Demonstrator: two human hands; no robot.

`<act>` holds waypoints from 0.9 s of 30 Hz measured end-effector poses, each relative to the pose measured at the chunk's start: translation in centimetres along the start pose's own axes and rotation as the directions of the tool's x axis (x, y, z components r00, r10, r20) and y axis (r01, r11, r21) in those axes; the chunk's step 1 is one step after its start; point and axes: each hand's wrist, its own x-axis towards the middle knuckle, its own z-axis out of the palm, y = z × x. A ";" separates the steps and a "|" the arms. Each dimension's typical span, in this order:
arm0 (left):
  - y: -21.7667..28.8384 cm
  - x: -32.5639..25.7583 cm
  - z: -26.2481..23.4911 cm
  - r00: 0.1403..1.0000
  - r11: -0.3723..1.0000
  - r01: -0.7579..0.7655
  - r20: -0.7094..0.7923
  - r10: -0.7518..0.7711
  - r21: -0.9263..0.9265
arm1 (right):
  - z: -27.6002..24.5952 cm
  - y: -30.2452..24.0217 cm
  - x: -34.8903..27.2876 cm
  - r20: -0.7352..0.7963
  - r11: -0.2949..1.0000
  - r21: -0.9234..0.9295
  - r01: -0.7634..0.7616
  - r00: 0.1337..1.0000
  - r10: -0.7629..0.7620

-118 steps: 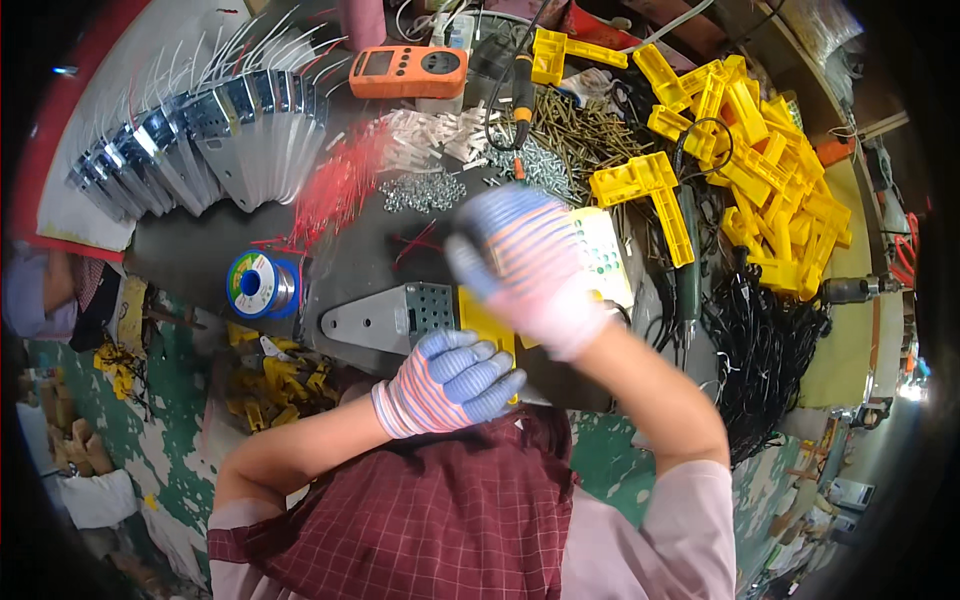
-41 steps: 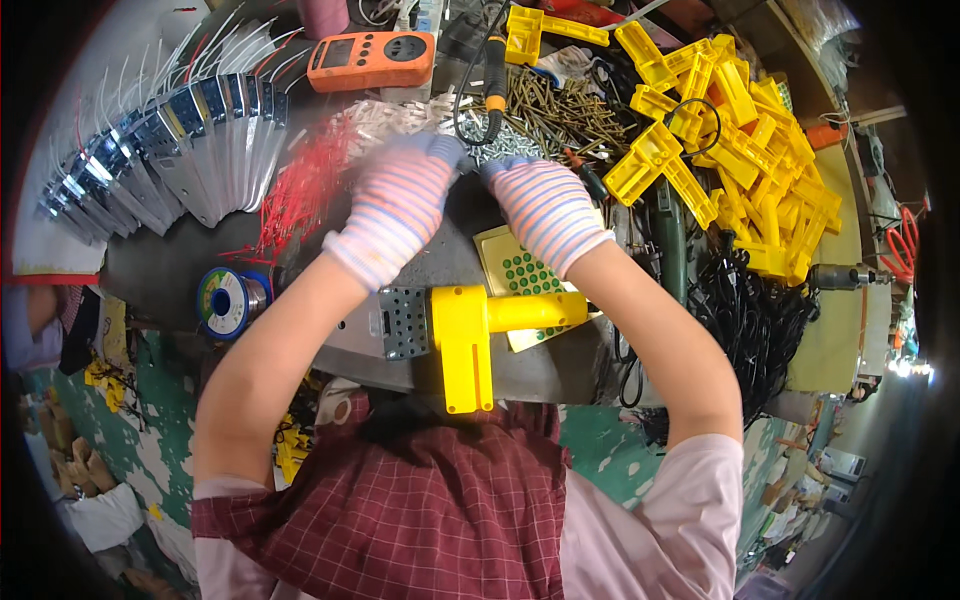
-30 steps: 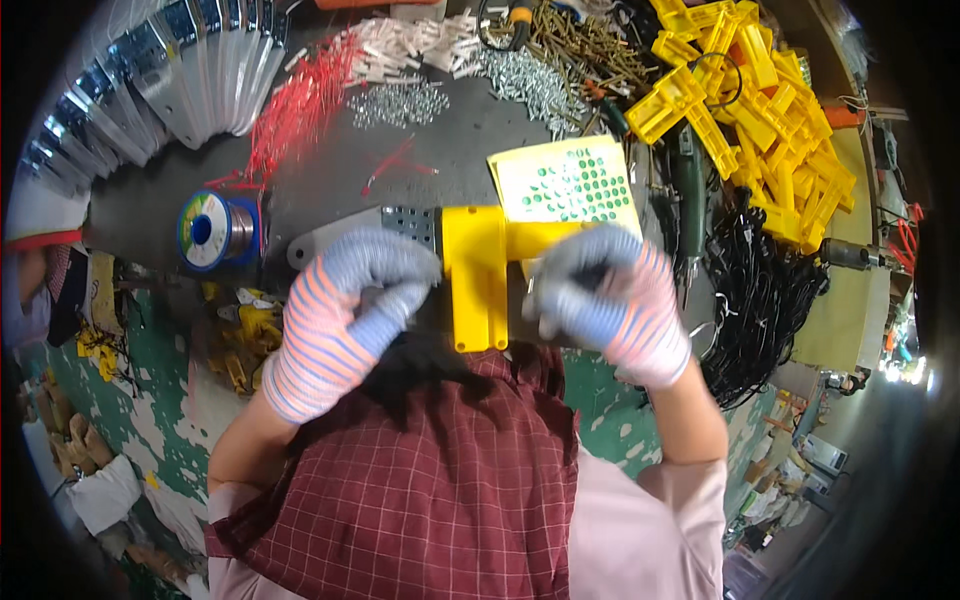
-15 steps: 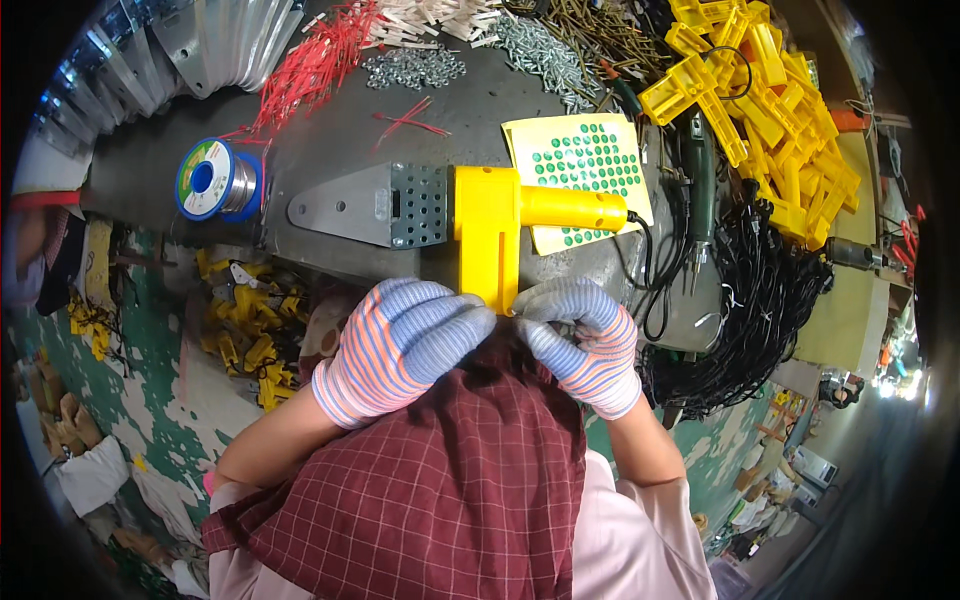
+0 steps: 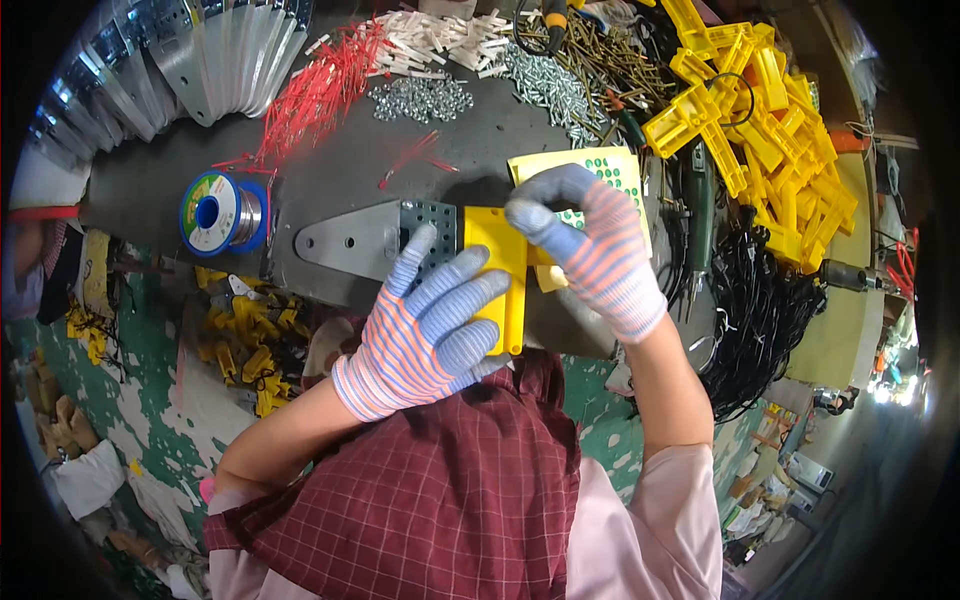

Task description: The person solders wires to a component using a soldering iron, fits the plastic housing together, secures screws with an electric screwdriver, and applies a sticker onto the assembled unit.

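Note:
A yellow plastic tool housing [image 5: 512, 310] with a perforated metal plate [image 5: 350, 240] at its left lies at the bench's near edge. My left hand [image 5: 425, 330], in a striped glove, rests over the housing. Its fingers lie across the housing, the index finger reaches onto the plate, and the thumb is mostly hidden below. At the housing's upper right corner, my gloved right hand [image 5: 590, 240] has thumb and fingertips pinched together. Whatever they may pinch is too small to make out. This hand covers most of the housing's handle and part of the yellow sticker sheet [image 5: 625, 165] with green dots.
A solder wire spool [image 5: 222, 213] stands left, below red wires [image 5: 320, 95]. Nuts [image 5: 420, 100], screws [image 5: 560, 90] and white strips [image 5: 440, 40] lie at the back. Yellow housings [image 5: 770, 130], a green power screwdriver [image 5: 700, 210] and black cords [image 5: 765, 320] crowd the right.
My right hand has moved up from the housing's near end to its upper corner. My left hand has spread over the housing, which now sits slightly nearer me.

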 end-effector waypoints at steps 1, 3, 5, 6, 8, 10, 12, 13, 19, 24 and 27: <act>-0.1 0.0 0.1 1.000 0.999 0.000 0.004 0.000 -0.034 | 0.3 0.4 0.8 0.045 0.998 -0.024 -0.059 0.997 0.060; -0.1 0.1 0.0 1.000 0.998 0.001 0.006 0.000 -0.067 | 0.9 -0.1 1.5 0.088 0.992 -0.073 -0.100 0.990 0.107; -0.1 0.2 -0.2 1.000 0.997 0.012 0.026 -0.010 -0.076 | 0.9 -0.3 1.9 0.128 0.982 -0.124 -0.141 0.979 0.157; -0.1 0.2 -0.1 1.000 0.996 0.012 0.016 -0.010 -0.083 | 0.7 -0.4 2.0 0.165 0.965 -0.261 -0.021 0.984 0.066; -0.1 0.0 -0.1 1.000 0.996 0.009 0.014 -0.007 -0.093 | 0.4 0.5 1.4 0.245 0.754 -0.559 0.346 0.937 -0.249; -0.3 -0.2 0.0 1.000 0.997 0.000 0.004 0.001 -0.079 | -0.6 0.5 1.5 0.253 0.698 -0.580 0.420 0.907 -0.336; 0.1 0.5 -0.9 0.999 0.996 0.038 0.042 -0.035 -0.077 | -1.8 0.7 2.4 0.212 0.700 -0.597 0.392 0.919 -0.333; 0.3 1.2 -1.7 0.995 0.994 0.071 0.077 -0.065 -0.078 | -2.6 0.7 3.4 0.113 0.656 -0.686 0.314 0.937 -0.330; -3.9 8.9 -3.5 0.993 0.993 0.112 -0.045 -0.109 0.050 | -3.6 5.9 8.6 -0.009 0.464 -0.878 0.118 0.965 -0.262; -9.8 13.9 1.1 0.986 0.942 0.134 0.050 -0.156 0.306 | -3.7 6.1 8.2 0.148 0.219 -0.942 0.255 0.899 -0.412; -9.9 17.3 2.6 0.915 0.863 0.005 0.347 -0.208 0.505 | -5.4 7.7 7.7 0.009 0.434 -0.874 0.217 0.902 -0.432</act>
